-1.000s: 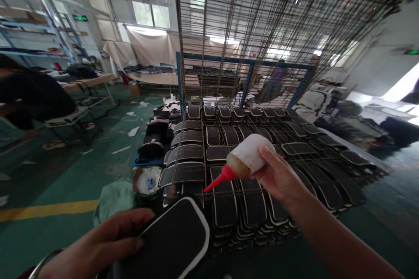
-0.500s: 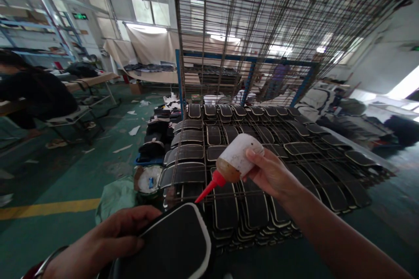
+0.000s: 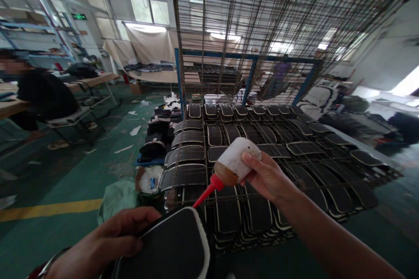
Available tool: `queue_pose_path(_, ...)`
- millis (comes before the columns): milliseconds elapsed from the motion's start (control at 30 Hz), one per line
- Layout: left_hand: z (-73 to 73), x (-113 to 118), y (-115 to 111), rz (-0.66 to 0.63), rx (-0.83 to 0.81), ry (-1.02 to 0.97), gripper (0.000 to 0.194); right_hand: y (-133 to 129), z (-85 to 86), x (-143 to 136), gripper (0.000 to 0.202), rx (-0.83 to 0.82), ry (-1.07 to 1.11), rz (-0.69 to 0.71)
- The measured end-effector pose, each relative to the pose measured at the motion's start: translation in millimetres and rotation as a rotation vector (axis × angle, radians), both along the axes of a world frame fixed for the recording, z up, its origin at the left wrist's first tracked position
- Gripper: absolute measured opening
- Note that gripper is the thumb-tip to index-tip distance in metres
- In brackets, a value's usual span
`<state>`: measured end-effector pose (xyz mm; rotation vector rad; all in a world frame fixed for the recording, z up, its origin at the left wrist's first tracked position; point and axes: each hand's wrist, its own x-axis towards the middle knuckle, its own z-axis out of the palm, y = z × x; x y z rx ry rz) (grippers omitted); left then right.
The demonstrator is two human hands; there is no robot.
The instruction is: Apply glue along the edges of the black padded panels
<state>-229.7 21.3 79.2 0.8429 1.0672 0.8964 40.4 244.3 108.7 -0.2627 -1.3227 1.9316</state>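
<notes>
Low in the view lies a black rounded panel (image 3: 166, 246) with a thick white line along its edge. My left hand (image 3: 111, 237) grips the panel's left side, thumb on top and fingers along the far edge. Above it, my right hand (image 3: 265, 176) is wrapped round a glue bottle (image 3: 235, 161) with a white wrap, amber liquid inside and a red nozzle. The bottle tilts down to the left, its tip at the panel's far corner, on or just above the white line. The near part of the panel runs out of view.
Behind my hands, a wire rack (image 3: 225, 216) carries many similar black panels with pale edges. Its upper wire shelves (image 3: 262, 13) slant overhead. At left stand a green sack (image 3: 118, 200) and a bin (image 3: 149, 178) with a blue item. Further left, a person (image 3: 46, 87) sits at a table.
The bottle and my right hand have shifted slightly left and down, the nozzle tip following the panel's far corner. My left hand keeps its hold. The seated person's head has lifted.
</notes>
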Motion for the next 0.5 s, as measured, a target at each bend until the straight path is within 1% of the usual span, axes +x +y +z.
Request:
queue_pose_path(200, -2.0, -0.1, 1.3, 0.020, -0.021, -0.023, 0.036, -1.3, -2.9, 0.4, 0.029, -0.001, -0.017, -0.014)
queue_pose_path(500, 3.2, 2.5, 6.4, 0.025, -0.047, -0.056, 0.036, -0.3, -1.8, 1.2, 0.028, 0.017, 0.010, -0.011)
